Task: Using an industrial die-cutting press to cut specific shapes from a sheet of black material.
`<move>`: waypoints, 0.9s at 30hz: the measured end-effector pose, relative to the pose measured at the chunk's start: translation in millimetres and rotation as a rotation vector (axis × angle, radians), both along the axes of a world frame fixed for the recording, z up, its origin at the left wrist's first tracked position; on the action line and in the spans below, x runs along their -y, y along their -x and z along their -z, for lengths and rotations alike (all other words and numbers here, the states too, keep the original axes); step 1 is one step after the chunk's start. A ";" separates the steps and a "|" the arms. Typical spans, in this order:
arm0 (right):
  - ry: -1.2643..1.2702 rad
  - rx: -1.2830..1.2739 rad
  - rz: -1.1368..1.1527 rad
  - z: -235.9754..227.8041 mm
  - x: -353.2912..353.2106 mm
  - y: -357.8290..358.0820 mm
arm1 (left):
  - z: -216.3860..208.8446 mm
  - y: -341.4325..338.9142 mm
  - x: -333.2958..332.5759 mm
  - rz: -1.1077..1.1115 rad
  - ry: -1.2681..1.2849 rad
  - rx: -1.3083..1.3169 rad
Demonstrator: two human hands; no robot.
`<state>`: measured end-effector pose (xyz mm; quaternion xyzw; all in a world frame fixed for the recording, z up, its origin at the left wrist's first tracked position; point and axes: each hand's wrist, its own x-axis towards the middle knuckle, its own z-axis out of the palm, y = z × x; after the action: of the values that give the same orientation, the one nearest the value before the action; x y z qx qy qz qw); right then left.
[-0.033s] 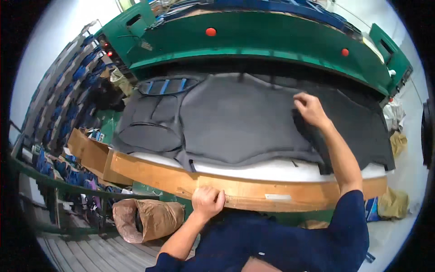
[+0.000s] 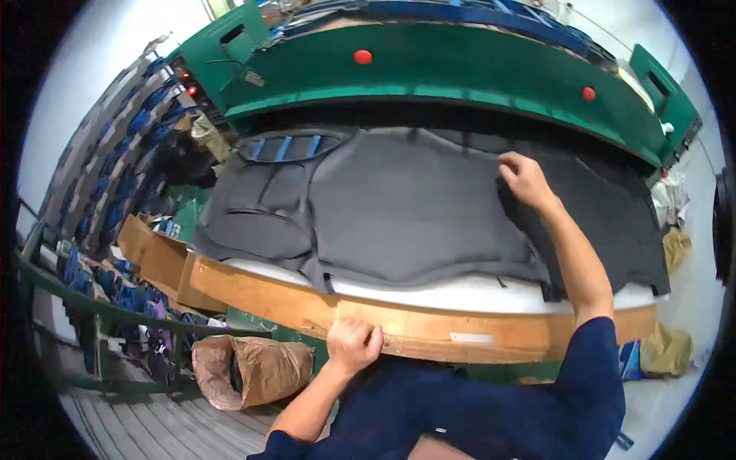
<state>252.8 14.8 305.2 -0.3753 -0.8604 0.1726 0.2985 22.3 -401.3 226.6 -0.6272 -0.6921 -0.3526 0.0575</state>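
Observation:
A large dark grey moulded sheet [image 2: 406,203] lies across the white-topped bench in front of me. At its left end are raised curved seams and an oval opening with blue bars [image 2: 290,148] showing through. Over the sheet's right part is my right hand [image 2: 526,182], with its fingers curled together at a dark curved edge. Whether they pinch that edge is hidden. My left hand [image 2: 353,344] is closed over the front edge of a long wooden board [image 2: 414,326] that runs along the bench's near side.
Behind the sheet stands a green machine beam [image 2: 460,65] with red round buttons. To the left are a cardboard box [image 2: 153,257], a rack of blue and grey parts [image 2: 107,146] and a brown paper bundle [image 2: 257,368]. Yellowish bags [image 2: 665,349] lie at the right.
The whole view has shifted very slightly downward. Both hands keep their places on the board and over the sheet.

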 end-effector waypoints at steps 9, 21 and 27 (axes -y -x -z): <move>-0.043 0.364 0.223 69.9 -133.2 104.8 | 11.0 8.2 19.7 -0.079 -0.028 0.015; -0.180 0.487 0.350 67.2 -187.8 101.9 | 21.4 13.6 11.5 -0.044 -0.082 0.004; -0.232 0.070 0.177 32.8 -128.5 80.7 | 28.6 15.0 16.6 -0.016 -0.128 0.020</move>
<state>172.0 143.4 272.4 -0.4183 -0.8480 0.0319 0.3238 7.2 -417.9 198.0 -0.6132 -0.6736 -0.4019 0.0934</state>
